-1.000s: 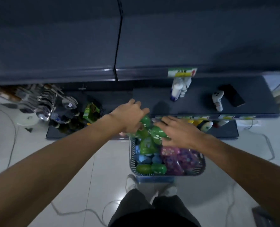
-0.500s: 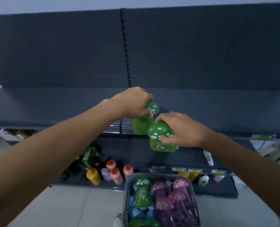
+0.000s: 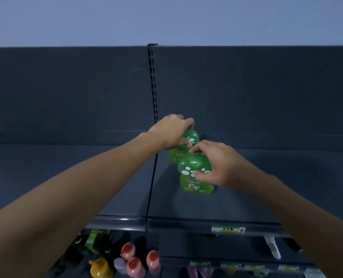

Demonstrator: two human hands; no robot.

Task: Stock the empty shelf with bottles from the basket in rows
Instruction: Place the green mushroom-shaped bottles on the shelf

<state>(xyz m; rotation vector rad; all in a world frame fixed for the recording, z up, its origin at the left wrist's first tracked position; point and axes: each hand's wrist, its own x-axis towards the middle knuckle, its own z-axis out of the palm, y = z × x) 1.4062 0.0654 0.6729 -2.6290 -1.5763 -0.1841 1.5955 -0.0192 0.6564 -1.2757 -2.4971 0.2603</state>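
Left hand [image 3: 172, 133] curled round far bottle [image 3: 192, 136]; right hand [image 3: 216, 165], just beside it, grips near bottle [image 3: 194, 183]. Seat both flat on shelf [image 3: 267, 187], one behind other, before letting go.

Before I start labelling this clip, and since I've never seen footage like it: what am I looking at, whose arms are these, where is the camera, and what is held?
No machine here: a person wears one camera on the head, looking forward and down, so the two bare arms are their own. The left hand grips the far green bottle by its spotted cap. The right hand grips the near green bottle the same way. Both stand upright at the dark shelf, one behind the other; whether they have touched down I cannot tell. Lower down stand red-capped bottles and a yellow bottle.
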